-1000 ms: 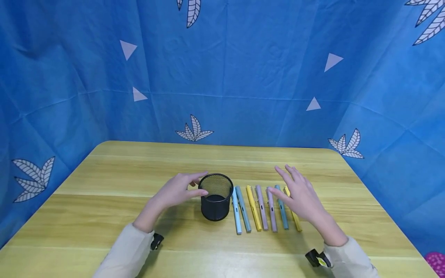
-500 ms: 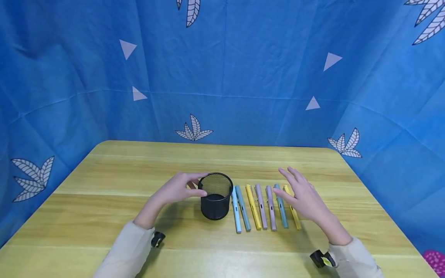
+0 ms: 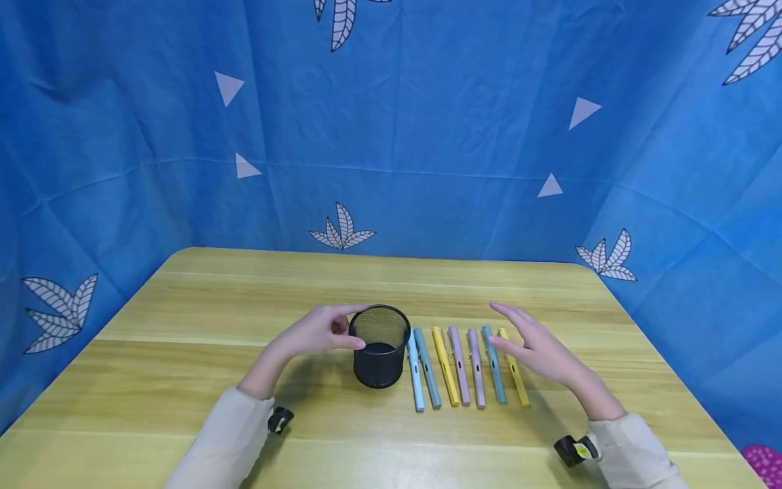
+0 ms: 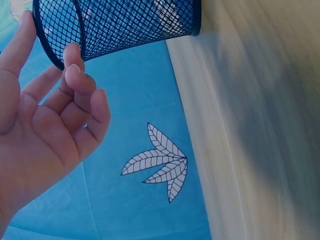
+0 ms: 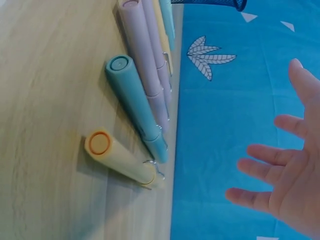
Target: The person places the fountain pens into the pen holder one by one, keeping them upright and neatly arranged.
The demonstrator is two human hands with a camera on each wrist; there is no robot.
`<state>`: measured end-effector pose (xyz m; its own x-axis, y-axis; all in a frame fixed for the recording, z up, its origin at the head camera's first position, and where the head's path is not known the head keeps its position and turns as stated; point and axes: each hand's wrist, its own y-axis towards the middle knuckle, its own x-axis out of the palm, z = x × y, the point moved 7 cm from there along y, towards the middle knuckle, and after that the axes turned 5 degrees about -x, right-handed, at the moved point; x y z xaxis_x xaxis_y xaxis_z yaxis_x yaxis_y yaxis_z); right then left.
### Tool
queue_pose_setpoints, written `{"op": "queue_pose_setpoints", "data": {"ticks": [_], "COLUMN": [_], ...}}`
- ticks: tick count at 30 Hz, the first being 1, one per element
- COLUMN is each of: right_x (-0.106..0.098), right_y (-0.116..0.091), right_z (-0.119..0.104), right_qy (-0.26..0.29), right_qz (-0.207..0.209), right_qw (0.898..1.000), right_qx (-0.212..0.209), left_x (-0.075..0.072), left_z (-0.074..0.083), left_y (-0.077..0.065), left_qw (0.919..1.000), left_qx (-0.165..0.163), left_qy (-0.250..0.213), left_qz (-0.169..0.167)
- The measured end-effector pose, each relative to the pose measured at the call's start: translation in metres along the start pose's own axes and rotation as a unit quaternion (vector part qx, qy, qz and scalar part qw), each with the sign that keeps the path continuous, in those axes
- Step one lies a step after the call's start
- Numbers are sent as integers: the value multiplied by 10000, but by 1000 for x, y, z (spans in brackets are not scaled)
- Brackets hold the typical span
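A black mesh pen holder (image 3: 379, 372) stands upright on the table. My left hand (image 3: 313, 333) holds its left side at the rim, thumb in front and index finger behind; the left wrist view shows the other fingers (image 4: 80, 82) curled near the rim. Right of the holder lies a row of capped pens: a light blue pen (image 3: 416, 377), a teal pen (image 3: 428, 372), a yellow pen (image 3: 447, 370), two purple pens (image 3: 460, 370), another teal pen (image 3: 495, 367) and another yellow pen (image 3: 516, 377). Over the row's right end my right hand (image 3: 544, 350) hovers, fingers extended, holding nothing.
The wooden table (image 3: 256, 285) has a blue patterned cloth (image 3: 391, 122) hanging behind it and at both sides. Black wrist-camera mounts (image 3: 574, 449) sit at both sleeves. A pink dotted thing (image 3: 764, 463) shows at the lower right.
My right hand has drifted slightly to the right and turned more edge-on, uncovering more of the right-hand teal and yellow pens. The left hand stays at the pen holder.
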<state>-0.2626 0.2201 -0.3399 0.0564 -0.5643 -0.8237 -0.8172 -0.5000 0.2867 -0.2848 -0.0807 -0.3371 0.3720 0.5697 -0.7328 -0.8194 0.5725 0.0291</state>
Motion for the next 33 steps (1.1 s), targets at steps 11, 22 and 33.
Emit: {"op": "queue_pose_setpoints", "data": {"ticks": [11, 22, 33], "right_x": [2, -5, 7], "right_y": [2, 3, -1], "right_z": [18, 12, 47], "right_qy": [531, 947, 1441], "right_qz": [-107, -264, -640], "right_qw": [9985, 9951, 9867], "right_qx": [36, 106, 405], "left_x": [4, 6, 15], "left_z": [-3, -5, -7], "left_y": [3, 5, 4], "left_qw": [9985, 9923, 9754], "left_qx": [-83, -348, -335], "left_qy": [-448, -1028, -1718], "left_qz": [-315, -600, -1343]}}
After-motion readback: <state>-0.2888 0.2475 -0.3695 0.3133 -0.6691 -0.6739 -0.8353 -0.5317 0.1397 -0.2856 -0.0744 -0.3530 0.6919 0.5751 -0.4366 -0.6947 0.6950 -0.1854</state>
